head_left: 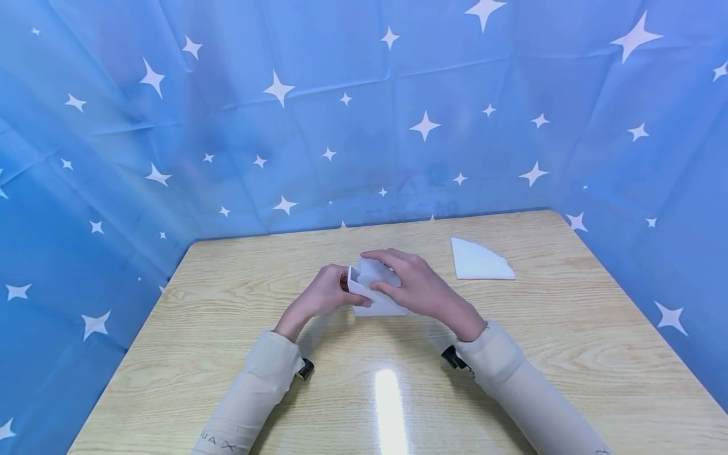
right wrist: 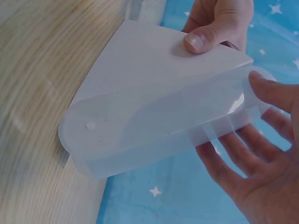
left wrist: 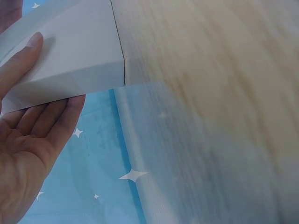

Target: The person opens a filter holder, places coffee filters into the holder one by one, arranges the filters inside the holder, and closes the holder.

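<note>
Over the middle of the table, my left hand (head_left: pixel 323 294) grips a white box (head_left: pixel 380 308) by its left end, thumb on the near face and fingers around the other side. A translucent, round-ended plastic case (right wrist: pixel 154 123) is held in my right hand (head_left: pixel 423 287), pinched between thumb and fingers near one end. The right wrist view has this case lying lengthwise along the box (right wrist: pixel 140 58), overlapping its edge; whether part of it sits inside cannot be told. In the left wrist view, the left thumb presses the box's broad face (left wrist: pixel 79 37).
A flat white quarter-round piece (head_left: pixel 480 260) lies on the wooden table (head_left: pixel 227 303) at the back right. A blue curtain with white stars (head_left: pixel 352 126) hangs behind and at the sides. A bright light reflection shows near the table's front.
</note>
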Tool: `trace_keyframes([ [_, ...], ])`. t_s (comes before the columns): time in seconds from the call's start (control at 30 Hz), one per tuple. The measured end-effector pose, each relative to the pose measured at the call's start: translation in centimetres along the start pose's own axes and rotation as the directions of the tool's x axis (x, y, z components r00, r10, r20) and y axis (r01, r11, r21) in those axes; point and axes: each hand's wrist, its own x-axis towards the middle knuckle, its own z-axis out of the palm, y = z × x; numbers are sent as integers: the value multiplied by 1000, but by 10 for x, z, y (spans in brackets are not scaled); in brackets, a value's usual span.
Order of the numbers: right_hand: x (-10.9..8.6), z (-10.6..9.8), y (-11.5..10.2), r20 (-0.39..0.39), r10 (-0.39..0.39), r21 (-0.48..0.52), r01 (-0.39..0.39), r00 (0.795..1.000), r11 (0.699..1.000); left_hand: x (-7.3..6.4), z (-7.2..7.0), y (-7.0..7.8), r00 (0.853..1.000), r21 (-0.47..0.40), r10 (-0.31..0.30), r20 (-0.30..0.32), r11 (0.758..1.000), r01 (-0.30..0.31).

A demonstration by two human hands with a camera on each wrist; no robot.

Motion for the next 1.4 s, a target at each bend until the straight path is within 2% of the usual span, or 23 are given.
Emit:
trace_keyframes([
  [0.47, 0, -3, -1, 28, 28, 28, -29, 999, 999, 0, 1, 0, 1000, 15, 13, -12, 1000, -13],
  [0.7, 0, -4, 0, 21, 14, 25, -14, 1000, 1000, 0, 0, 0, 1000, 15, 8, -10, 1000, -7],
  [1.4, -1, -9, -1, 25, 39, 24, -40, 999, 999, 0, 0, -2, 1000, -2, 5, 6, 1000, -5],
])
